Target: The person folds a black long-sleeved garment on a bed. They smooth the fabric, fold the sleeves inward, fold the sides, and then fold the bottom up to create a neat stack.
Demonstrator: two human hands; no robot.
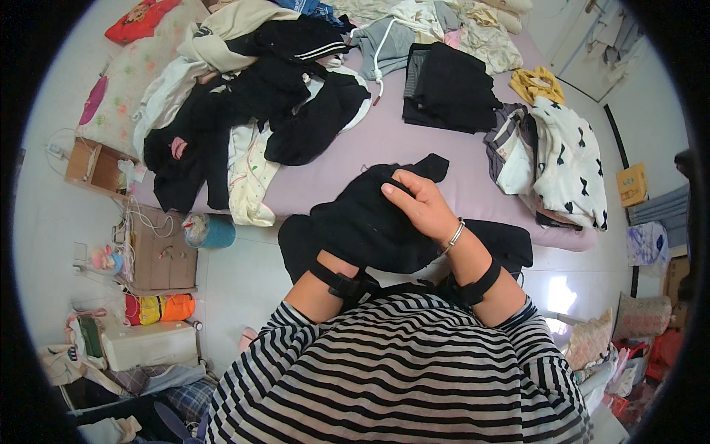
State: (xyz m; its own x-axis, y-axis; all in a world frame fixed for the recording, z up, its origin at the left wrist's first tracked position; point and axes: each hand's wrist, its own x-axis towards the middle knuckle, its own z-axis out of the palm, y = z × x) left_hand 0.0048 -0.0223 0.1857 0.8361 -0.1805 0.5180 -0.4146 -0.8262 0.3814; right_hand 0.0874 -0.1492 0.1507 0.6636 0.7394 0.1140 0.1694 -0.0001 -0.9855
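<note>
A black cloth garment (371,222) hangs bunched in front of me at the near edge of the bed. My right hand (419,202) grips its upper part, thumb on top and fingers curled over a fold. The left forearm goes under the same cloth, which hides my left hand. More black fabric (496,241) shows beyond my right wrist. On the bed, folded black garments (455,86) lie in a stack behind my right hand, with another pile topped by a white fabric with black bows (571,161) to the right.
Loose black clothes (255,94) and a cream patterned garment (252,183) lie on the left of the bed (383,125). A grey hooded garment (383,44) is at the back. Below the left bed edge stand a blue bin (219,230) and a brown cabinet (166,261).
</note>
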